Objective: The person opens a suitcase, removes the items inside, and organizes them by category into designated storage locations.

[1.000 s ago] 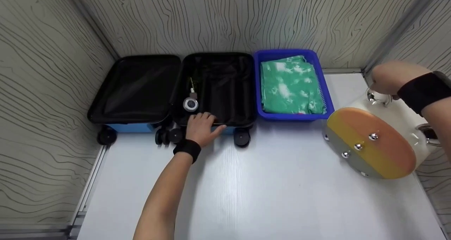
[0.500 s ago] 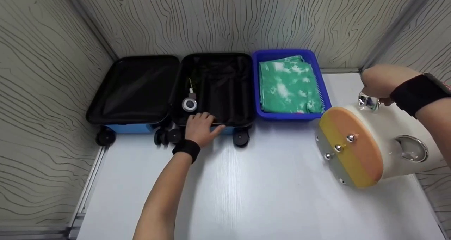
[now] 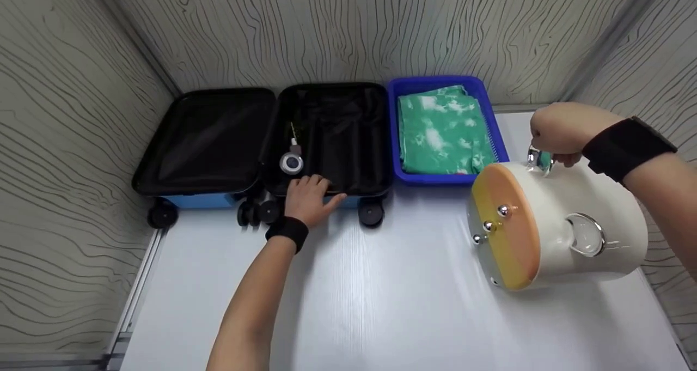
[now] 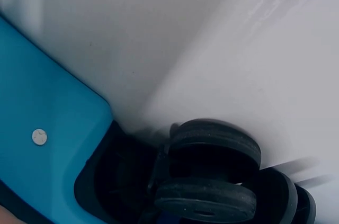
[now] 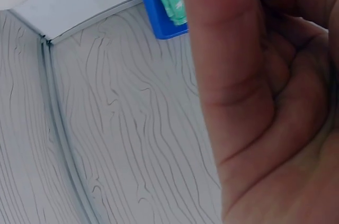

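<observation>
My left hand (image 3: 309, 201) rests on the front rim of an open suitcase (image 3: 348, 142), fingers over the edge and thumb out to the side. The suitcase has a black inside and a blue shell, which the left wrist view shows close up beside black wheels (image 4: 212, 171). A small round white-and-grey item (image 3: 292, 163) with a short thin end lies inside. My right hand (image 3: 566, 131) grips a chrome handle (image 3: 536, 158) of a cream rounded case (image 3: 593, 224). The case lies tilted on its side, its orange, yellow and grey striped end with silver knobs facing left.
The suitcase's other half (image 3: 209, 142) lies open at the left. A blue basket (image 3: 435, 178) with folded green-and-white cloth (image 3: 444, 131) stands right of the suitcase, close to the cream case. Patterned walls (image 3: 354, 28) enclose the white table (image 3: 370, 305).
My right hand has moved left with the cream case, bringing more of its side into view and its striped end nearer the basket. The left hand has stayed on the suitcase rim.
</observation>
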Demonstrator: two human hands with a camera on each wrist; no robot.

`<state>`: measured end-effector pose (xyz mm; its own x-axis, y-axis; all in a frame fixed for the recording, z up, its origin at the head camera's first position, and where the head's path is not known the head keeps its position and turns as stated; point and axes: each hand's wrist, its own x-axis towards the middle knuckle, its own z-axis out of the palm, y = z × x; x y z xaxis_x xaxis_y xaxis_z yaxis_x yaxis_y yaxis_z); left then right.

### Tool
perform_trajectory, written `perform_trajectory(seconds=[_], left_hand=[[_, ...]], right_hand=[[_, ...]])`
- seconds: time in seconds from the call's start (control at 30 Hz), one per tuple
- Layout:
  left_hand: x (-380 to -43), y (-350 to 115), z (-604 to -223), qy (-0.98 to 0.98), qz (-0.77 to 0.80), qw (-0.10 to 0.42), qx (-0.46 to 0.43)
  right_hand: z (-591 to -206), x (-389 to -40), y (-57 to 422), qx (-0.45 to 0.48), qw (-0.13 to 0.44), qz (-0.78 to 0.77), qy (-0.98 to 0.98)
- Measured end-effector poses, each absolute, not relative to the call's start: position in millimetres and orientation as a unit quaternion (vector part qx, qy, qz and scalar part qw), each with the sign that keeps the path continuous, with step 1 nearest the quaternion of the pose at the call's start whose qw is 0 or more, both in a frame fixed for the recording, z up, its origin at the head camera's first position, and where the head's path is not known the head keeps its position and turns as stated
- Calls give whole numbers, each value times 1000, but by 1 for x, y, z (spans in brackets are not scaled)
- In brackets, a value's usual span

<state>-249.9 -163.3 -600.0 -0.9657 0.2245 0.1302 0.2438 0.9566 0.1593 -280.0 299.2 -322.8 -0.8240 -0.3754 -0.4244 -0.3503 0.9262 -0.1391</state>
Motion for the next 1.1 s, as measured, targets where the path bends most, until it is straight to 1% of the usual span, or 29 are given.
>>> perform_trajectory(seconds=[0.23,0.43,0.8,1.0,1.1], left_hand=[[-248,-165,-601,-987,-86,62,-120],[-247,-165,-599,-989,-80,50,-116],[-245,-164,-599,-988,-91,45,-118],[-246,-164,-603,-987,-95,54,-122],[-246,-165,-604,-986,-95,55,-122]], right_hand=[[-326,-279,284,-193,227,-28,954],[-328,-278,271,-189,221,-36,956],[-331,-274,242,-197,195,-41,960],[-333,-271,237,-187,188,-57,963],[-334,-272,239,-180,194,-67,962]])
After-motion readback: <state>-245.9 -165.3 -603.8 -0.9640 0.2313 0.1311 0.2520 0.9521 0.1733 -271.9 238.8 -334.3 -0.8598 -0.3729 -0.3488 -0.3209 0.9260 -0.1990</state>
